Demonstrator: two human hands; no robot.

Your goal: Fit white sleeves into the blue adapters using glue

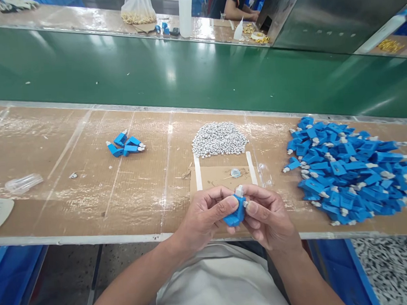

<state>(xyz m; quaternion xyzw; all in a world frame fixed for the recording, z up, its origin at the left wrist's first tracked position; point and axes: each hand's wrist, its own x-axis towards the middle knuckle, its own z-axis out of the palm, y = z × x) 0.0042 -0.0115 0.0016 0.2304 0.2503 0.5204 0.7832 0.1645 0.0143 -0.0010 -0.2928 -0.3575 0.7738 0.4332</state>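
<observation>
In front of my body, my left hand (212, 214) is closed round a blue plastic part (235, 215) with a light-grey tip pointing up and away from me. My right hand (271, 213) is beside it, its thumb and forefinger pinched at the part's right side on a small light-grey piece (245, 204). Whether that piece sits in the blue part cannot be made out. Just beyond my hands lies a heap of small grey pieces (219, 139). Off to the right is a big pile of blue parts with light-grey tips (349, 169).
Several blue parts (125, 145) lie together on the left of the cardboard-covered bench (140, 193). A small clear dish (235, 172) with a thin stick sits past my hands. A green conveyor belt (150, 77) runs behind. Across it, a person's arm (236, 12) rests near a white bottle (185, 13).
</observation>
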